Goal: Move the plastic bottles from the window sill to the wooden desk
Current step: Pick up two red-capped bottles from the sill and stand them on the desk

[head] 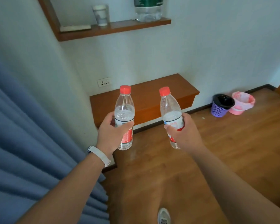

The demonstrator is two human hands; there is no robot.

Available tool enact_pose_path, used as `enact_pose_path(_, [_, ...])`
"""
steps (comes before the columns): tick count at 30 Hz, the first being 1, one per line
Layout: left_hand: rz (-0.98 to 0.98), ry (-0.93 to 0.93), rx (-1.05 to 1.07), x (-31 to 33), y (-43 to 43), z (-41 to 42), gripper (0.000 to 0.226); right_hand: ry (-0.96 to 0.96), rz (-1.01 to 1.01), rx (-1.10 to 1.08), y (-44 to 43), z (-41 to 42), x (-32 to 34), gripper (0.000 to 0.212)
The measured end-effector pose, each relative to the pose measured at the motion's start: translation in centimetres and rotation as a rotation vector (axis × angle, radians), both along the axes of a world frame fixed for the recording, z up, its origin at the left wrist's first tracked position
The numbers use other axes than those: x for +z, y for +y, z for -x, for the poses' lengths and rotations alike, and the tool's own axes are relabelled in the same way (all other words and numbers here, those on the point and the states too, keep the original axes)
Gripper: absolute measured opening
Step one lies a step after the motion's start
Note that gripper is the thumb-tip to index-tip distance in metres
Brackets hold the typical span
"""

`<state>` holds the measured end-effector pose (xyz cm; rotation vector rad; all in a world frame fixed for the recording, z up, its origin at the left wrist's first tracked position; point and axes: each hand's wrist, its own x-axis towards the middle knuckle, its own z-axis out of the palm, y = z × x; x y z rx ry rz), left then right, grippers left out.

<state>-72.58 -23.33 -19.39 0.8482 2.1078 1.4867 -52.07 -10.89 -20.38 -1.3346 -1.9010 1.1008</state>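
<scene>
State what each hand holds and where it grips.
Left hand: left bottle, around its labelled middle. Right hand: right bottle, also mid-body.

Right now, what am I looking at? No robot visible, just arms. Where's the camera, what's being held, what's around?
There is no machine here. A person wears one wide-angle camera on the head, looking forward and down, so the two bare arms reaching in from the bottom are their own.

The left hand grips one plastic bottle around its labelled middle, and the right hand grips a second bottle the same way. Both are clear with red caps, partly filled, roughly upright and held apart in the air.

Ahead, against the white wall, is a low wooden desk with a bare top. Above it, a wooden shelf carries a paper cup and a large water bottle. A blue curtain hangs at the left, and two small bins stand on the wooden floor at the right.
</scene>
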Motion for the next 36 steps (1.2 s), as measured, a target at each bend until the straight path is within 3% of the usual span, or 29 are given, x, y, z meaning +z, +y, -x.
enact_pose_path(7, [-0.002, 0.037, -0.001, 0.4, 8.1, -1.3, 0.056, 0.017, 0.012, 0.030, 9.2, -0.9, 0.1, 0.058])
enact_pose_path(18, [0.008, -0.018, 0.041, -0.9, 13.7, 1.5, 0.051, -0.002, 0.073, 0.051, 15.6, 1.7, -2.0, 0.065])
enact_pose_path(28, [0.014, -0.102, 0.105, -4.0, 18.8, 9.2, 0.053, -0.042, 0.076, 0.121, 21.3, 8.9, -3.3, 0.057])
enact_pose_path(36, [-0.016, -0.150, 0.130, -4.6, 24.4, 18.9, 0.049, -0.096, 0.034, 0.196, 27.9, 19.8, -3.0, 0.060])
